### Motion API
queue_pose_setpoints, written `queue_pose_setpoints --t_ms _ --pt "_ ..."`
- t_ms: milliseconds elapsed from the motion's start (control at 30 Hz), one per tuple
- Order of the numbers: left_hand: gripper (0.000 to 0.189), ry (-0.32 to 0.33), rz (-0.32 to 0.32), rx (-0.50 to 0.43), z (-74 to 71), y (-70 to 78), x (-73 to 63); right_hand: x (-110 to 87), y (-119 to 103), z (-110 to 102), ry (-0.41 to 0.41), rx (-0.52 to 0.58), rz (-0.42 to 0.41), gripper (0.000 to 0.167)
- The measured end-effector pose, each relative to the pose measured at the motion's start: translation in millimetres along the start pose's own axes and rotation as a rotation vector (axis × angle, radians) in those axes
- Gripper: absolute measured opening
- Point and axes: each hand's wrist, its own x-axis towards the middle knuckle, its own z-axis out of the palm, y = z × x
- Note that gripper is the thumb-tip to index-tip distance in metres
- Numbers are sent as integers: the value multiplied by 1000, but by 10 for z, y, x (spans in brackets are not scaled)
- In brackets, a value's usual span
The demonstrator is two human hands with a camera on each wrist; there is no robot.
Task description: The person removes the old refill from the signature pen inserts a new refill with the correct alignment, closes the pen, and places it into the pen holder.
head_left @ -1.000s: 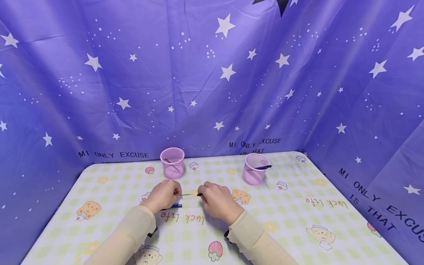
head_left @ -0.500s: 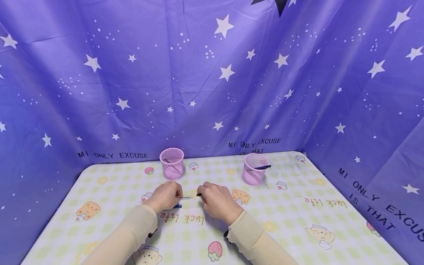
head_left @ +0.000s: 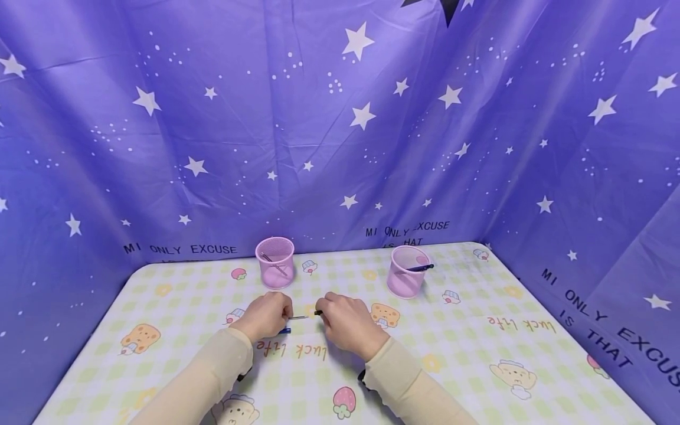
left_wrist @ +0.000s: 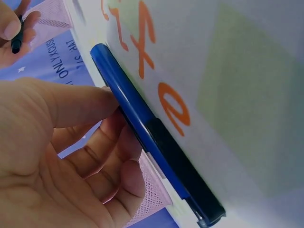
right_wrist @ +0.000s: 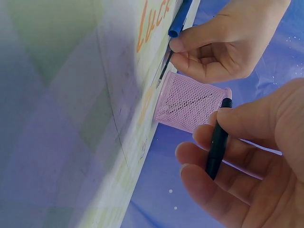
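My left hand (head_left: 265, 316) pinches a thin pen refill (right_wrist: 166, 65) with a silvery tip between thumb and fingers, low over the tablecloth. A blue pen barrel (left_wrist: 130, 99) with a black clip part lies beside that thumb; its open end (right_wrist: 174, 33) shows in the right wrist view. To the right, my right hand (head_left: 347, 321) holds a short black pen tip section (right_wrist: 218, 142) between thumb and curled fingers. The refill's tip points toward this black piece, with a gap between them.
A pink mesh pen cup (head_left: 275, 278) holding thin sticks stands behind my left hand. Another pink mesh cup (head_left: 405, 284) stands farther right, with dark blue pen parts leaning over its rim. A purple starry curtain (head_left: 319, 118) hangs behind the checked tablecloth (head_left: 467, 342).
My left hand has shifted slightly toward me and right with the refill, covering more of the blue barrel. My right hand stays nearly still with the black piece.
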Motion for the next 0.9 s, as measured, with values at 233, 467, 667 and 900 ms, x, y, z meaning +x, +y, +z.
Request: queue_pose_setpoints --t_ms 233,467,667,900 --pt "19 7 1 7 2 -7 -2 -2 -3 -1 -2 -4 -3 13" --pt "19 4 -5 20 0 -7 1 1 -3 4 -2 -5 0 12" --pt "18 -1 -10 26 1 -4 2 -1 0 6 4 -8 -1 12" --pt "19 -1 -11 28 13 0 10 1 6 27 11 -18 -8 12"
